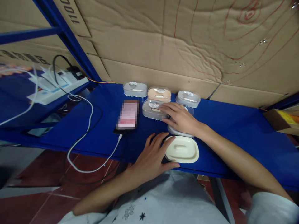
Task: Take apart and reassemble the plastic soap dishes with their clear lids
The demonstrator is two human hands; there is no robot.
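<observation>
A cream oval lid-like piece [182,150] lies near the front edge of the blue table. My left hand [155,154] rests at its left side, fingers spread, thumb near the lower rim and index finger over the upper left rim. My right hand [179,116] reaches over a grey oval box [153,110] with a clear cover and a round sticker; its fingers are apart and the fingertips touch or hover at the box's right side. Under and beside the right hand are another clear-covered box and a pale rim [184,133], both partly hidden.
Behind stand a grey box [135,89], a peach box [159,94] and another grey box [188,98]. A phone [128,115] on a white cable lies left. A power strip [58,90] is farther left, a carton [282,121] at right, cardboard behind.
</observation>
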